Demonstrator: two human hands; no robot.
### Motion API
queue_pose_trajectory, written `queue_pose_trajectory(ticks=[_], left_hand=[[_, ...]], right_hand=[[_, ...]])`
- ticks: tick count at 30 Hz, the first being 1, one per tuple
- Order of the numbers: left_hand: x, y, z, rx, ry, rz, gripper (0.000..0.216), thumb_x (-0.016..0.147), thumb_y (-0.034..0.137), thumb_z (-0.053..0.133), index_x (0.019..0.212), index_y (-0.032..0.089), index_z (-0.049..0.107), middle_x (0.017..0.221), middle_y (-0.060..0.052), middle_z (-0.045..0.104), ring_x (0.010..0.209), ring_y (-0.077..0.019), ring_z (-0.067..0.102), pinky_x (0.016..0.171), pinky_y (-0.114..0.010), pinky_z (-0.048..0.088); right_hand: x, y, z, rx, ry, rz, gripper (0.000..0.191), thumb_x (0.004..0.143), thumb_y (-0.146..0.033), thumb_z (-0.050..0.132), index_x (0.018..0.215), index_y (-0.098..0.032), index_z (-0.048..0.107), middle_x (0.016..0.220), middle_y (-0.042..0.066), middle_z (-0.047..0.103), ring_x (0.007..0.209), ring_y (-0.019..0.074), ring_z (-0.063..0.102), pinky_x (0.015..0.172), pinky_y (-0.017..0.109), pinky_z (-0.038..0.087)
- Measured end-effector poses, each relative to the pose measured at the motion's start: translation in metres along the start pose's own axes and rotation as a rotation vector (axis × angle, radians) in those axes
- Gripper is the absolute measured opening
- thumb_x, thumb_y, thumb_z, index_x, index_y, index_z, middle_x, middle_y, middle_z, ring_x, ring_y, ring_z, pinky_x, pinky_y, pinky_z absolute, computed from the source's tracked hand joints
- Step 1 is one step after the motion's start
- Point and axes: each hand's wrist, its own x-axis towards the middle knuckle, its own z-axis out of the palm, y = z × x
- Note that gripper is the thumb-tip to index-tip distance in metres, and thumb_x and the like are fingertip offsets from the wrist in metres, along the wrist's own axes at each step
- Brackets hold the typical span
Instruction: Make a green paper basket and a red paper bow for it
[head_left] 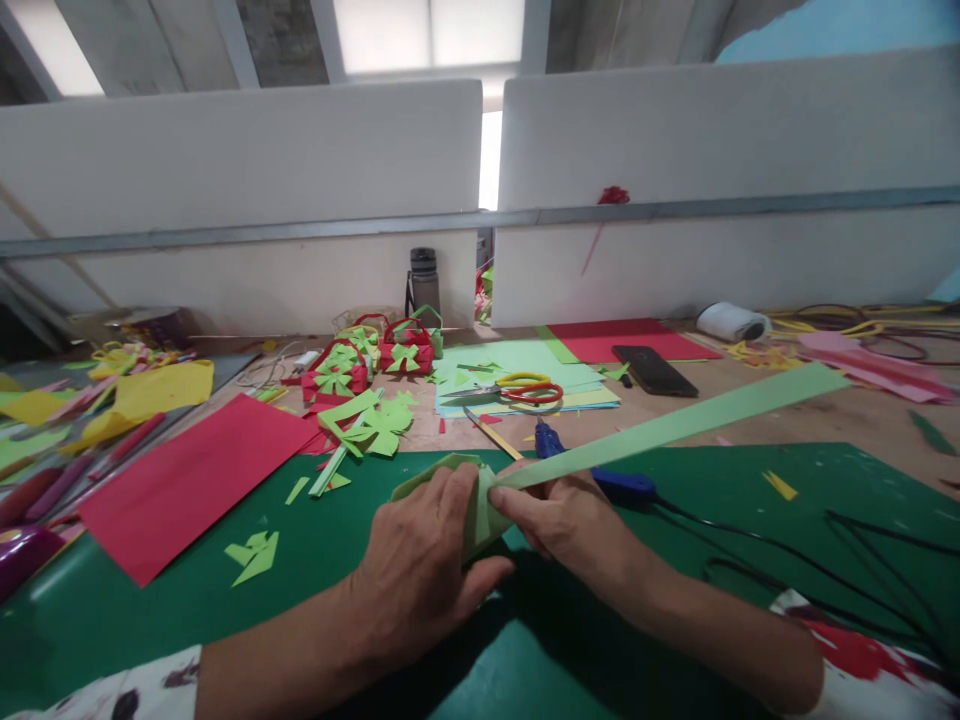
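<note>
My left hand [420, 550] is closed around a light green folded paper piece [480, 515], its fingers over the top and the thumb at the near side. My right hand [562, 515] pinches a long light green paper strip [675, 425] near its lower end, against the folded piece. From there the strip slants up and to the right. Just behind my right hand lies a blue hot glue gun [622, 485], partly hidden by the hand and strip. Whether the strip is joined to the folded piece cannot be seen.
Scissors [517, 390] rest on pale paper sheets [457, 365] behind my hands. Small red and green paper baskets [405, 355] stand left of them. A red sheet [199, 480] and green scraps [255, 555] lie left on the green mat [330, 600]. A phone [655, 370] and black cable [750, 545] are right.
</note>
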Motion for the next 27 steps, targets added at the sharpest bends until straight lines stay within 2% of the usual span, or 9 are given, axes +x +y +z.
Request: queue_pose_trajectory(ticks=[3, 5, 7, 8, 12, 17, 24, 27], left_hand=[[0.004, 0.002, -0.013, -0.207, -0.049, -0.132, 0.036, 0.083, 0.032, 0.052, 0.116, 0.02, 0.044, 0.105, -0.008, 0.061, 0.091, -0.0226, 0.058, 0.076, -0.033, 0.045], [0.01, 0.003, -0.021, -0.367, -0.133, -0.237, 0.018, 0.086, 0.029, 0.046, 0.096, 0.018, 0.055, 0.086, -0.004, 0.062, 0.077, -0.0174, 0.056, 0.068, -0.028, 0.042], [0.017, 0.002, -0.027, -0.512, -0.206, -0.291, 0.023, 0.086, 0.029, 0.043, 0.073, 0.016, 0.055, 0.068, 0.0, 0.055, 0.063, -0.0129, 0.048, 0.058, -0.024, 0.036], [0.02, 0.002, -0.03, -0.596, -0.246, -0.317, 0.025, 0.086, 0.03, 0.043, 0.069, 0.015, 0.055, 0.064, 0.001, 0.051, 0.059, -0.0114, 0.044, 0.054, -0.022, 0.033], [0.029, 0.001, -0.033, -0.85, -0.366, -0.436, 0.026, 0.082, 0.034, 0.046, 0.069, 0.013, 0.056, 0.058, 0.004, 0.042, 0.053, -0.0085, 0.034, 0.048, -0.02, 0.026], [0.03, 0.001, -0.034, -0.929, -0.353, -0.52, 0.028, 0.079, 0.038, 0.049, 0.065, 0.014, 0.053, 0.056, 0.004, 0.04, 0.051, -0.0079, 0.032, 0.047, -0.02, 0.024], [0.028, 0.006, -0.03, -0.831, -0.225, -0.448, 0.031, 0.082, 0.037, 0.046, 0.06, 0.015, 0.048, 0.054, 0.005, 0.036, 0.051, -0.0082, 0.03, 0.046, -0.02, 0.023], [0.027, 0.007, -0.026, -0.783, -0.17, -0.421, 0.031, 0.082, 0.035, 0.046, 0.057, 0.016, 0.045, 0.055, 0.004, 0.038, 0.052, -0.0084, 0.032, 0.047, -0.02, 0.025]], right_hand=[[-0.001, -0.004, -0.005, 0.022, -0.053, -0.035, 0.026, 0.07, -0.013, 0.048, 0.048, -0.019, 0.038, 0.045, -0.007, 0.034, 0.045, 0.0074, 0.033, 0.044, 0.021, 0.027], [-0.002, -0.007, -0.007, 0.035, -0.095, -0.032, 0.024, 0.071, -0.013, 0.048, 0.049, -0.019, 0.038, 0.046, -0.007, 0.033, 0.046, 0.0074, 0.034, 0.044, 0.021, 0.027], [-0.002, -0.01, -0.009, 0.037, -0.118, -0.01, 0.022, 0.072, -0.015, 0.049, 0.052, -0.019, 0.04, 0.048, -0.008, 0.033, 0.046, 0.0071, 0.033, 0.043, 0.02, 0.026], [-0.001, -0.012, -0.009, 0.029, -0.128, -0.002, 0.022, 0.072, -0.015, 0.05, 0.053, -0.019, 0.04, 0.049, -0.008, 0.033, 0.046, 0.0069, 0.033, 0.042, 0.019, 0.026], [0.003, -0.019, -0.011, -0.021, -0.193, -0.01, 0.02, 0.071, -0.014, 0.05, 0.053, -0.018, 0.042, 0.047, -0.008, 0.032, 0.044, 0.0056, 0.031, 0.039, 0.018, 0.022], [0.004, -0.022, -0.012, -0.02, -0.218, -0.072, 0.019, 0.071, -0.013, 0.049, 0.054, -0.018, 0.042, 0.046, -0.009, 0.029, 0.042, 0.0045, 0.027, 0.037, 0.018, 0.019], [0.004, -0.016, -0.014, -0.038, -0.195, -0.158, 0.02, 0.069, -0.011, 0.047, 0.055, -0.019, 0.035, 0.051, -0.008, 0.029, 0.045, 0.0049, 0.028, 0.039, 0.017, 0.021], [0.005, -0.013, -0.015, -0.023, -0.19, -0.132, 0.019, 0.069, -0.013, 0.048, 0.055, -0.019, 0.036, 0.05, -0.009, 0.03, 0.043, 0.0046, 0.028, 0.038, 0.017, 0.021]])
